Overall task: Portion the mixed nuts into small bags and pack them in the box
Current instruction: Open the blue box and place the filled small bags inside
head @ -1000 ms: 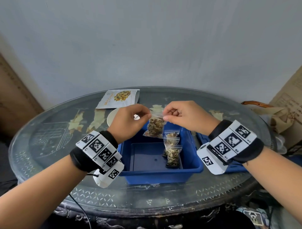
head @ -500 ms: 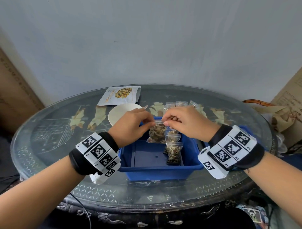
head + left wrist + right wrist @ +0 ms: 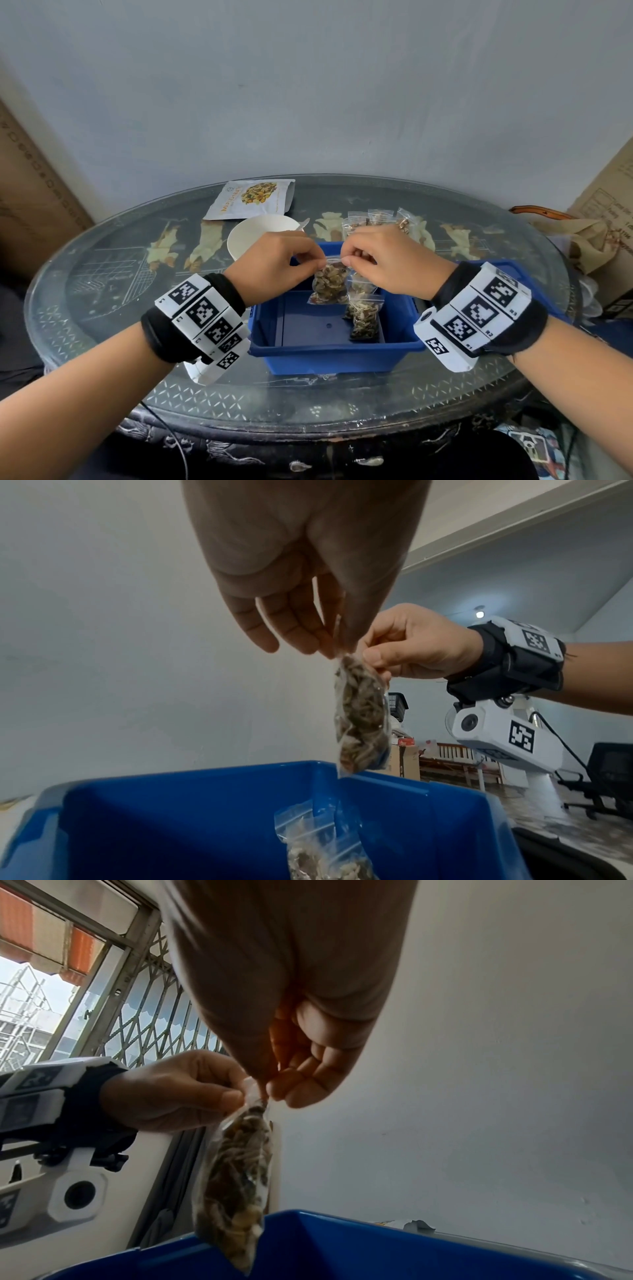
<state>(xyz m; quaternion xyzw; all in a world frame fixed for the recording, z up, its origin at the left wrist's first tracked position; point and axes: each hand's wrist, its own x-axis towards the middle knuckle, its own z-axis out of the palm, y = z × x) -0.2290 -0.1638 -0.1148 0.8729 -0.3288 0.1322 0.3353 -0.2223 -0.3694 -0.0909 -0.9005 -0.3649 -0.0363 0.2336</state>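
A small clear bag of mixed nuts (image 3: 329, 284) hangs above the blue box (image 3: 329, 356), its bottom just over the box's far part. My left hand (image 3: 284, 260) pinches the bag's top left corner and my right hand (image 3: 380, 260) pinches the top right. The wrist views show the same bag (image 3: 361, 718) (image 3: 236, 1183) dangling over the blue rim, held by my left hand (image 3: 308, 620) and right hand (image 3: 291, 1053). Filled bags (image 3: 364, 317) lie along the box's right side. The rest of the box floor is bare.
On the round glass table (image 3: 102, 274) behind the box stand a white bowl (image 3: 257, 236), the nut pouch (image 3: 251, 198) and several filled small bags (image 3: 376, 219). A blue lid (image 3: 534, 274) lies to the right under my wrist. Cardboard boxes (image 3: 606, 219) flank the table.
Both hands have come down and toward me with the bag, which now hangs lower over the box. The view has tilted down, showing the bowl and the bags behind.
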